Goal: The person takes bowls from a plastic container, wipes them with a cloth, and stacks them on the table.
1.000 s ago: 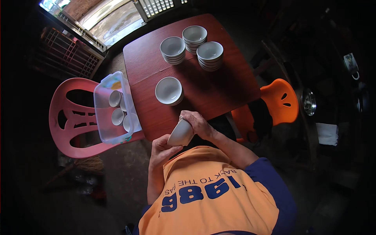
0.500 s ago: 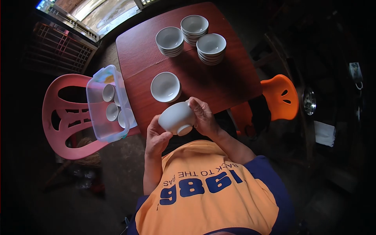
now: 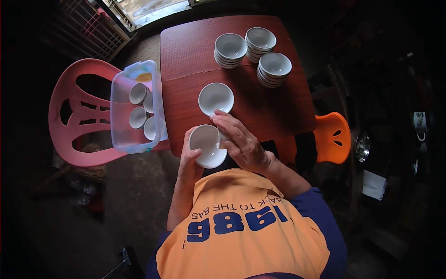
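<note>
My left hand (image 3: pixel 188 160) is closed on a white bowl (image 3: pixel 203 142) at the table's near edge, thumb on its rim. The bowl is tilted so that its inside faces me. Beside its right rim is my right hand (image 3: pixel 244 145), fingers stretched out and apart; whether its thumb touches the rim is hard to tell. Just beyond the fingertips, another white bowl (image 3: pixel 216 98) stands upright on the red-brown table (image 3: pixel 186 58).
Three stacks of white bowls, a left stack (image 3: pixel 231 46), a back stack (image 3: pixel 261 39) and a right stack (image 3: pixel 275 65), stand at the far right. A clear plastic bin (image 3: pixel 121 128) with several small cups rests on a pink chair (image 3: pixel 60 118). An orange chair (image 3: pixel 332 139) is at right.
The held bowl has turned from showing its outside and foot to showing its inside. My right hand has let go of its rim and stretched its fingers. The view has shifted.
</note>
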Motion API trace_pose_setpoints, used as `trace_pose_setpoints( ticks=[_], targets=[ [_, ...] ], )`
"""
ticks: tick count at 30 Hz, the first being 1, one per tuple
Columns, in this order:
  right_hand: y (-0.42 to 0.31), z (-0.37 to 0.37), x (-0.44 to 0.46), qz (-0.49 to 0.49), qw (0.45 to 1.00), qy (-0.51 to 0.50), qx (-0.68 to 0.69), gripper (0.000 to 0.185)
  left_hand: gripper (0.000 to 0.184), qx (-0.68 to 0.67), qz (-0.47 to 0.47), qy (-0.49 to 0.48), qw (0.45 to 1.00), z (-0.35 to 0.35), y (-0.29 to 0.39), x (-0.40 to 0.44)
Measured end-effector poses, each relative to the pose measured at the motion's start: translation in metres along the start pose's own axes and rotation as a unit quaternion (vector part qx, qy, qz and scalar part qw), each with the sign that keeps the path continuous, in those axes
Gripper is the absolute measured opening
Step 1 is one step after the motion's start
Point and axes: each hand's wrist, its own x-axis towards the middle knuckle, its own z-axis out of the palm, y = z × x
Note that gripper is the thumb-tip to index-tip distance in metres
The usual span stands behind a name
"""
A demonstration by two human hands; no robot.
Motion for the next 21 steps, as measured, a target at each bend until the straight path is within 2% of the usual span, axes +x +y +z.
trace_pose_setpoints(
  ticks=[1, 2, 4, 5, 7, 8, 10, 11, 12, 14, 15, 17, 18, 19, 20, 21],
  targets=[
    [0.001, 0.002, 0.009, -0.030, 0.999, -0.012, -0.038, 0.051, 0.075, 0.016, -0.029, -0.041, 0.999, 0.000, 0.001, -0.001],
    [0.004, 0.006, 0.016, -0.056, 0.992, -0.106, -0.049, 0.064, 0.081, 0.037, -0.050, -0.072, 0.995, 0.002, 0.000, -0.003],
    [0.016, 0.015, 0.015, -0.074, 0.963, -0.225, -0.129, 0.067, 0.095, 0.105, -0.084, -0.100, 0.986, 0.004, -0.001, -0.006],
    [0.022, 0.015, 0.016, -0.080, 0.963, -0.219, -0.137, 0.068, 0.093, 0.111, -0.064, -0.110, 0.986, 0.002, 0.001, -0.006],
    [0.024, 0.013, 0.010, 0.024, 0.978, -0.202, -0.045, 0.063, 0.083, 0.098, -0.050, -0.131, 0.985, -0.005, 0.010, -0.005],
    [0.026, 0.016, 0.001, 0.107, 0.977, -0.183, -0.009, 0.053, 0.080, 0.098, -0.021, -0.108, 0.989, -0.002, 0.011, -0.006],
    [0.025, 0.027, -0.015, 0.226, 0.968, -0.095, 0.056, 0.044, 0.079, 0.086, 0.049, -0.071, 0.993, 0.007, 0.009, -0.004],
    [0.019, 0.035, -0.020, 0.213, 0.977, -0.018, 0.021, 0.036, 0.079, 0.086, 0.052, -0.070, 0.992, 0.007, 0.006, -0.003],
    [0.014, 0.034, -0.023, 0.210, 0.977, -0.020, 0.022, 0.036, 0.080, 0.108, 0.089, -0.050, 0.989, 0.006, 0.001, -0.002],
    [0.004, 0.028, -0.026, 0.396, 0.895, -0.080, 0.189, 0.034, 0.081, 0.145, 0.145, -0.023, 0.978, 0.003, -0.005, 0.000],
    [0.005, 0.027, -0.027, 0.399, 0.894, -0.078, 0.189, 0.034, 0.081, 0.145, 0.142, -0.024, 0.979, 0.001, -0.007, 0.000],
    [0.011, 0.023, -0.025, 0.372, 0.920, -0.121, -0.031, 0.028, 0.079, 0.141, 0.098, -0.042, 0.984, 0.000, -0.006, 0.001],
    [0.013, 0.018, -0.021, 0.375, 0.919, -0.118, -0.030, 0.028, 0.078, 0.166, 0.051, -0.064, 0.983, 0.000, -0.003, -0.001],
    [0.016, 0.011, -0.014, 0.223, 0.962, -0.106, -0.116, 0.026, 0.077, 0.190, 0.007, -0.086, 0.978, 0.001, -0.001, -0.001],
    [0.019, 0.007, -0.008, 0.062, 0.974, -0.091, -0.197, 0.025, 0.076, 0.181, -0.005, -0.095, 0.979, 0.002, -0.001, -0.002],
    [0.026, 0.008, -0.007, 0.018, 0.981, -0.082, -0.177, 0.024, 0.076, 0.182, -0.004, -0.095, 0.979, 0.002, 0.001, -0.001]
  ],
)
